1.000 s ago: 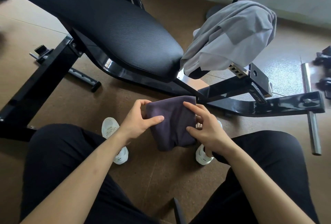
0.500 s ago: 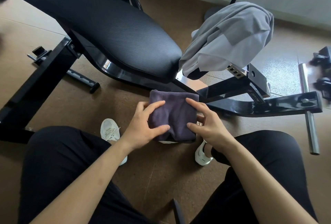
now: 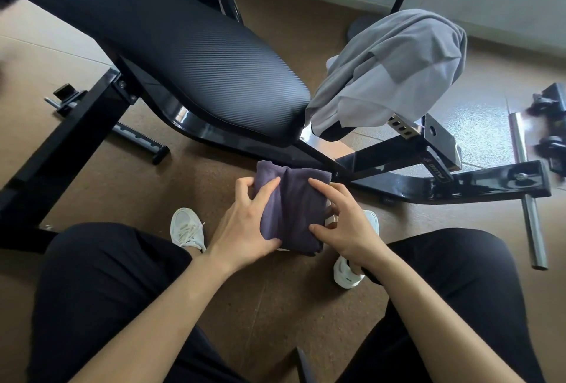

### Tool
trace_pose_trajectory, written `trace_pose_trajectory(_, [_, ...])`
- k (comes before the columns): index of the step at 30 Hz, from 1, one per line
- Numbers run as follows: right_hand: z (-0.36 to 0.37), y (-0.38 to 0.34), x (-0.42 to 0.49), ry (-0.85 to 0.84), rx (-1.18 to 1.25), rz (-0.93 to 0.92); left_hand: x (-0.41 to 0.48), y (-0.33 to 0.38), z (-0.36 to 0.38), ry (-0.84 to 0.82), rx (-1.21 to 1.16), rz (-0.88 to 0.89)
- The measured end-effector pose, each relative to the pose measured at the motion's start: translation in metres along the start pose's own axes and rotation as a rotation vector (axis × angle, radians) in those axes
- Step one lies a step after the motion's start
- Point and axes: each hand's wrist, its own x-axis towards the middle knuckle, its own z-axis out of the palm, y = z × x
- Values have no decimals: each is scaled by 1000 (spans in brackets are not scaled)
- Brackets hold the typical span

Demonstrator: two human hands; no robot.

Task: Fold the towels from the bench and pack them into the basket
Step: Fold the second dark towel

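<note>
A small dark purple towel (image 3: pixel 291 208), folded into a compact rectangle, is held in the air between my knees. My left hand (image 3: pixel 248 223) grips its left edge, fingers over the top and thumb at the lower edge. On the right side my right hand (image 3: pixel 340 220) pinches it, index finger laid across the top. A light grey towel (image 3: pixel 395 67) hangs crumpled over the far end of the black padded bench (image 3: pixel 196 55). No basket is in view.
The bench's black steel frame (image 3: pixel 428 186) and a chrome bar (image 3: pixel 526 199) spread over the brown floor at right. A loose black pin (image 3: pixel 137 140) lies on the floor at left. My white shoes (image 3: pixel 186 229) and black-trousered legs fill the foreground.
The purple towel went from hanging longer to a shorter, tighter fold. Both hands shifted up slightly and my left fingers moved over its top face.
</note>
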Motion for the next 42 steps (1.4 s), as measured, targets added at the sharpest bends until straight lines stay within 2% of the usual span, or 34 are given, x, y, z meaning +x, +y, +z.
trace_pose_trajectory(8, [16,-11,3,150,-71,-132,2,0,-2,12,31,105])
trace_pose_trajectory(11, [22,-10,7,140,-127,-119,3,1,-3,-17,-161,141])
trace_pose_trajectory(14, [22,-11,9,146,-125,-112,2,2,-2,-36,-362,104])
trace_pose_trajectory(16, [22,-11,9,133,-68,-104,3,2,0,-28,-428,91])
trace_pose_trajectory(20, [18,-11,7,64,107,1,6,-2,3,-23,-410,132])
trace_pose_trajectory(25, [20,-11,7,104,164,-26,5,2,-1,-166,-616,110])
trace_pose_trajectory(29, [14,-7,7,41,412,34,7,-2,0,64,-545,42])
trace_pose_trajectory(30, [14,-6,6,20,477,48,8,-3,0,72,-540,-3])
trace_pose_trajectory(32, [15,-3,4,2,551,65,7,-4,-1,-70,-614,-74])
trace_pose_trajectory(34, [18,0,4,12,601,77,7,-3,0,-222,-663,-71])
trace_pose_trajectory(42, [21,3,4,40,560,89,10,4,4,-312,-639,-31])
